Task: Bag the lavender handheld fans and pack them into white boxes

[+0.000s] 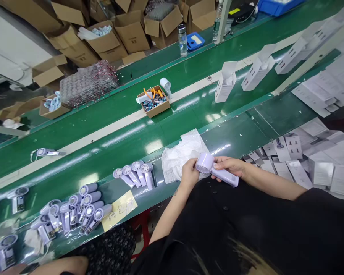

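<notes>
A lilac hand-held fan (217, 170) lies across both of my hands, just above my dark lap. My left hand (189, 173) is closed round its round head. My right hand (231, 166) grips the handle from the right. A crumpled white wrapping sheet (179, 154) lies on the green table edge right behind my hands. A row of several more lilac fans (135, 173) stands to the left of the sheet.
A heap of fans (74, 212) and a yellow note (119, 210) lie at the lower left. On the green conveyor (109, 126) stand a small cardboard box of parts (155, 102) and open white cartons (226, 82). Leaflets (303, 156) cover the right side. Another person's forearm (60, 265) shows at the bottom left.
</notes>
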Motion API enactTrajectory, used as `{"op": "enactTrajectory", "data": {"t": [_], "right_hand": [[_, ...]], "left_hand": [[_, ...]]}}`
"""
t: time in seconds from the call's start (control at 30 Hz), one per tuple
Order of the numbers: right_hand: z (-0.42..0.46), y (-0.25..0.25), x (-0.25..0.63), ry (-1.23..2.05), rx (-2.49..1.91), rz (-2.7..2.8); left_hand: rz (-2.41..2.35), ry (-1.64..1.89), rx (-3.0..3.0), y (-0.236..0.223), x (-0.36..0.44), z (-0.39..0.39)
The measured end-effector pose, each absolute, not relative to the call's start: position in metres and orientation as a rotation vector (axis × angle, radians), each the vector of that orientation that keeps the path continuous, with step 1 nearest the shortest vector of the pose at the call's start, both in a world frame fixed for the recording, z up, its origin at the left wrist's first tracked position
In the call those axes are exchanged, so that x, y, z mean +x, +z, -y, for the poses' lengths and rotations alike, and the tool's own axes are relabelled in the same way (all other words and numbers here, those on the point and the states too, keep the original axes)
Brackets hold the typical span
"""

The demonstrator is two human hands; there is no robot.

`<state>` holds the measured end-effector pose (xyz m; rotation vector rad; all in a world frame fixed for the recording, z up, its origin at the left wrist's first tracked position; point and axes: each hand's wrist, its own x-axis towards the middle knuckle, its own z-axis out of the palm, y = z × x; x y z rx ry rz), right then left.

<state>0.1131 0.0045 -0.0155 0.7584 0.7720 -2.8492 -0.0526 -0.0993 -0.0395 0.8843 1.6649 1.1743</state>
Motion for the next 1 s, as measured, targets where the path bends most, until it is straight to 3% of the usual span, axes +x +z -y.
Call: {"op": "enactTrajectory", "data": {"t": [0.1, 0.27, 0.57, 0.83, 1.0], "right_hand": [[-0.008, -0.006, 0.125, -2.861, 0.727, -0.821], [-0.012, 0.002, 0.131, -2.849, 0.665, -0.884], [-0.011, -0.021, 0.149, -2.816, 1.186, -1.060], [0.011, -0.029, 0.145, -2.782, 1.473, -1.299], [0.029, -0.032, 0.158, -2.903, 1.569, -1.032]], "left_hand": [[-1.581, 1.253, 0.707, -0.039, -0.054, 0.085], [-1.218, 1.071, 1.020, -0.030, -0.062, 0.071], [-1.210, 1.262, 0.724, -0.037, -0.069, 0.064], [-1.407, 1.088, 1.697, -0.041, -0.048, 0.070], [-1.282, 0.922, 2.098, -0.051, -0.057, 0.087]]}}
